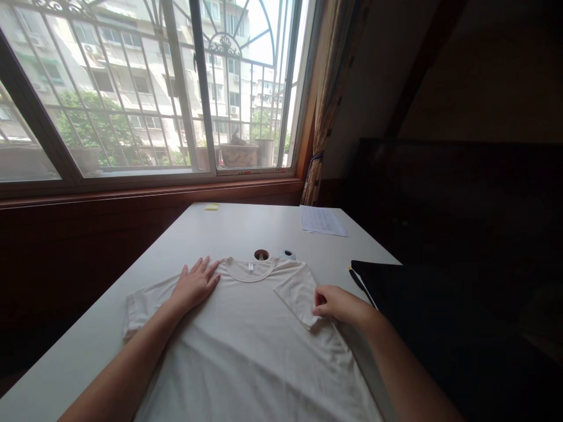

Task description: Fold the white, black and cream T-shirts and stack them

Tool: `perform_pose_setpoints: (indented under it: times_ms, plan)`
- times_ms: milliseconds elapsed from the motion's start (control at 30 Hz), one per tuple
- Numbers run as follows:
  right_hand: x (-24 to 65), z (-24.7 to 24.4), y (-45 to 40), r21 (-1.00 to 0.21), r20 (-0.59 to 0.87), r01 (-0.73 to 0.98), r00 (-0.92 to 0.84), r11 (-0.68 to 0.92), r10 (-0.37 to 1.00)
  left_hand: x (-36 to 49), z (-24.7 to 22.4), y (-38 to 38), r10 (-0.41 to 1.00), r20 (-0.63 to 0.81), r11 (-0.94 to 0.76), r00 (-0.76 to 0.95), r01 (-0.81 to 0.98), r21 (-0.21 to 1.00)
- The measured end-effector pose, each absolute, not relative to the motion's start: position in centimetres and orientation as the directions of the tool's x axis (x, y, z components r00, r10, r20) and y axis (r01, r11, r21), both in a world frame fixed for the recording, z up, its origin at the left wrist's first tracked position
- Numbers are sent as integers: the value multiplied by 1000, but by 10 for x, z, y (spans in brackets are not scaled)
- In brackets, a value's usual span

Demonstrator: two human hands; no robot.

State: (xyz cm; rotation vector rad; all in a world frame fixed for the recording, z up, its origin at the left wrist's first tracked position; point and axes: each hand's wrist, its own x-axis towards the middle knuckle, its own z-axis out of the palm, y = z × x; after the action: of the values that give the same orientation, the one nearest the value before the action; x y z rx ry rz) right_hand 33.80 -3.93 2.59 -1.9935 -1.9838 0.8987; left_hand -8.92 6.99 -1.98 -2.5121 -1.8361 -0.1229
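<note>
A white T-shirt (246,334) lies spread on the table, its round neckline and small label pointing away from me. Flat on the shirt's left shoulder rests my left hand (194,283), fingers stretched and apart. The sleeve on that side sticks out to the left, past my wrist. On the other side, the right sleeve is folded inward over the shirt's body. My right hand (336,303) is closed at the outer edge of this folded sleeve, thumb and fingers pinching the cloth.
The white table (246,228) carries a yellow sticky note (212,207) and printed papers (323,221) at its far end. Just beyond the collar is a round cable hole (261,255) with a light round cap (288,255) beside it. A dark object (373,272) and a black-and-yellow pen-like item (358,282) lie right.
</note>
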Motion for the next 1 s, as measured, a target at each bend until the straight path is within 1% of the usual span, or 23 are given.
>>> perform_pose_setpoints:
  times_ms: [233, 300, 433, 500, 567, 633, 733, 867, 1000]
  plan:
    - [351, 21, -41, -523, -267, 848, -68, -86, 961, -95, -29, 77, 946, 122, -310, 300, 948, 70]
    - [355, 21, -41, -515, -266, 853, -60, -89, 962, -103, -30, 81, 936, 183, -327, 302, 936, 129]
    - [358, 26, -40, -497, -247, 865, -70, -64, 967, -132, -21, 90, 873, 373, -425, 313, 863, 271]
    - [355, 29, -39, -485, -215, 873, -68, -46, 974, -152, -12, 93, 869, 401, -424, 291, 855, 298]
    - [349, 31, -37, -470, -149, 883, -56, -20, 987, -172, -4, 93, 896, 358, -375, 264, 882, 287]
    - [339, 32, -34, -451, -52, 892, -68, 37, 996, -193, 1, 91, 931, 283, -302, 231, 922, 241]
    - [318, 30, -32, -445, 41, 883, -145, 148, 989, -224, 2, 83, 972, 174, -189, 160, 968, 167]
    - [295, 27, -36, -492, 39, 838, -248, 235, 968, -260, 0, 68, 998, 65, -19, 10, 990, 142]
    - [290, 24, -40, -522, 25, 815, -281, 252, 959, -279, 1, 56, 995, -17, 97, -95, 976, 195]
